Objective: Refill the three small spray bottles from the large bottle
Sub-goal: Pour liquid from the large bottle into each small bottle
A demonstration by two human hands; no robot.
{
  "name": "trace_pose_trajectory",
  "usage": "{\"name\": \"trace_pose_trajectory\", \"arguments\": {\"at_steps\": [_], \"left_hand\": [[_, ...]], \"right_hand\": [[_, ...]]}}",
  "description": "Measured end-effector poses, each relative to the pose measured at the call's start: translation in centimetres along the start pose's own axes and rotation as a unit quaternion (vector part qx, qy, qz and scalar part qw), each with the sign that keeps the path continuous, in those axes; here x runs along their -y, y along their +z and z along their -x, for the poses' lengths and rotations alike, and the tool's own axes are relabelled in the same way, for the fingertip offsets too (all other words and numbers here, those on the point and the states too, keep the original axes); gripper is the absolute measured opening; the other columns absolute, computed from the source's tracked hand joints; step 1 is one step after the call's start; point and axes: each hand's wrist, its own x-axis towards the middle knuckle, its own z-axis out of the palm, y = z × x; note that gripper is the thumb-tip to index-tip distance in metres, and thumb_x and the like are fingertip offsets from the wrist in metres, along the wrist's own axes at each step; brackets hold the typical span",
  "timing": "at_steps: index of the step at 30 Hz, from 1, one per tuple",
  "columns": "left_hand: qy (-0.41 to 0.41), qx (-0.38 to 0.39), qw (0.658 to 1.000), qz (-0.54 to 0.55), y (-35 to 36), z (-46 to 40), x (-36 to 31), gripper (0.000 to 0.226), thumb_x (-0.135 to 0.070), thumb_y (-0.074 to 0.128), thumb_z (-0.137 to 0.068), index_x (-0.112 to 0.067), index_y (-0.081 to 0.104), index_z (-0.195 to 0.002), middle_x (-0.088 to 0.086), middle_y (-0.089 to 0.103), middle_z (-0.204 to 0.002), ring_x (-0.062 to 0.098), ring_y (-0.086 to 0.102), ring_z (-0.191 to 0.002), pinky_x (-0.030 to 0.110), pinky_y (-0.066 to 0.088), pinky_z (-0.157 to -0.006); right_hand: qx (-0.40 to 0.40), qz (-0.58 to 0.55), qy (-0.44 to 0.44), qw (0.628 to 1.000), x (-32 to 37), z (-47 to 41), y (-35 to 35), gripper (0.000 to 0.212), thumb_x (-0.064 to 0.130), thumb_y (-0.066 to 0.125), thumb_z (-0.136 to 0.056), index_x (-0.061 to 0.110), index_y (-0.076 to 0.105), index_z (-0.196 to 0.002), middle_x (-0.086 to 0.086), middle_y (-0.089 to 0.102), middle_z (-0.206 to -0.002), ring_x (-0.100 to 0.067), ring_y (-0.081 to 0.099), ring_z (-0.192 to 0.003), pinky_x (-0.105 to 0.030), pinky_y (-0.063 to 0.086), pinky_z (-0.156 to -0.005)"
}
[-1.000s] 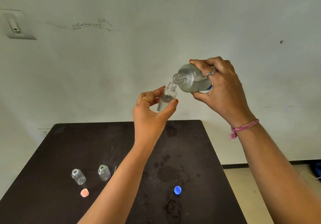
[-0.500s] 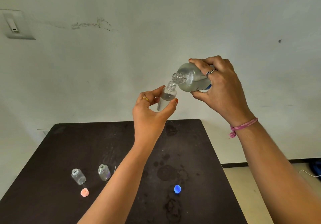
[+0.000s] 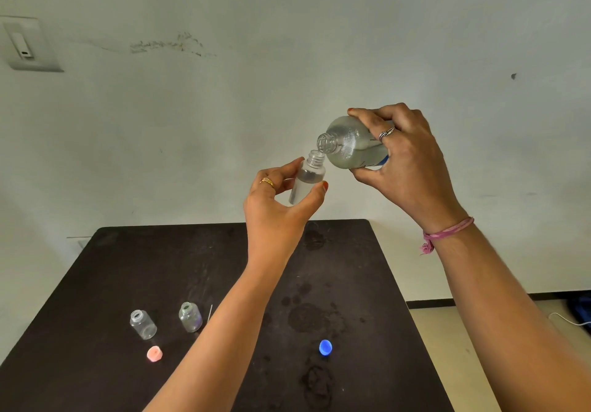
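Note:
My left hand (image 3: 275, 207) grips a small clear spray bottle (image 3: 307, 180) in the air above the dark table (image 3: 198, 271), its open neck pointing up and slightly tilted. My right hand (image 3: 406, 162) holds the large clear bottle (image 3: 348, 146) tipped on its side, its open mouth right over the small bottle's neck. Liquid fills the lower side of the large bottle. Two more small uncapped bottles, one on the left (image 3: 143, 324) and one right of it (image 3: 190, 316), stand upright on the table at the front left.
A pink cap (image 3: 154, 353) lies in front of the two standing bottles. A blue cap (image 3: 325, 347) lies at the table's front right, among wet marks (image 3: 307, 315). A thin white stick (image 3: 209, 312) lies by my left forearm. The wall is close behind the table.
Both hands have stayed nearly still. The large bottle's mouth sits a little closer over the small bottle's neck than one second ago.

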Motion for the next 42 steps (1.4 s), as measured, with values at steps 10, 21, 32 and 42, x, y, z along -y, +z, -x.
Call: {"name": "trace_pose_trajectory", "arguments": {"at_steps": [10, 21, 32, 42], "left_hand": [[-0.004, 0.0, 1.0, -0.004, 0.08, 0.08, 0.07, 0.036, -0.028, 0.082, -0.077, -0.033, 0.067, -0.108, -0.015, 0.064, -0.109, -0.011, 0.058, -0.094, -0.002, 0.04, -0.073], [-0.005, -0.002, 1.0, -0.014, 0.24, -0.07, 0.25, 0.038, -0.03, 0.082, -0.076, -0.031, 0.067, -0.112, -0.014, 0.064, -0.111, -0.003, 0.061, -0.098, -0.002, 0.043, -0.075], [-0.003, -0.005, 1.0, -0.012, 0.32, -0.19, 0.27, 0.038, -0.03, 0.082, -0.076, -0.031, 0.068, -0.112, -0.013, 0.064, -0.111, -0.001, 0.062, -0.098, -0.002, 0.042, -0.074], [-0.006, -0.004, 1.0, -0.015, 0.39, -0.29, 0.45, 0.039, -0.031, 0.082, -0.076, -0.032, 0.067, -0.112, -0.014, 0.063, -0.111, -0.002, 0.061, -0.098, -0.002, 0.043, -0.074]], "right_hand": [[0.001, 0.001, -0.002, 1.0, -0.05, 0.03, 0.01, 0.074, 0.017, 0.087, -0.063, 0.016, 0.058, -0.131, -0.011, 0.058, -0.114, -0.029, 0.053, -0.102, -0.036, 0.05, -0.082], [0.001, 0.003, -0.003, 1.0, -0.16, 0.03, -0.06, 0.074, 0.017, 0.087, -0.063, 0.017, 0.057, -0.131, -0.01, 0.058, -0.115, -0.027, 0.052, -0.103, -0.033, 0.049, -0.083], [0.005, 0.008, -0.008, 1.0, -0.15, -0.13, -0.03, 0.074, 0.018, 0.087, -0.064, 0.016, 0.057, -0.132, -0.011, 0.059, -0.116, -0.028, 0.052, -0.104, -0.034, 0.05, -0.084], [0.009, 0.011, -0.009, 1.0, -0.25, -0.17, 0.12, 0.074, 0.018, 0.088, -0.063, 0.015, 0.058, -0.131, -0.012, 0.06, -0.115, -0.029, 0.054, -0.104, -0.035, 0.05, -0.084]]}}
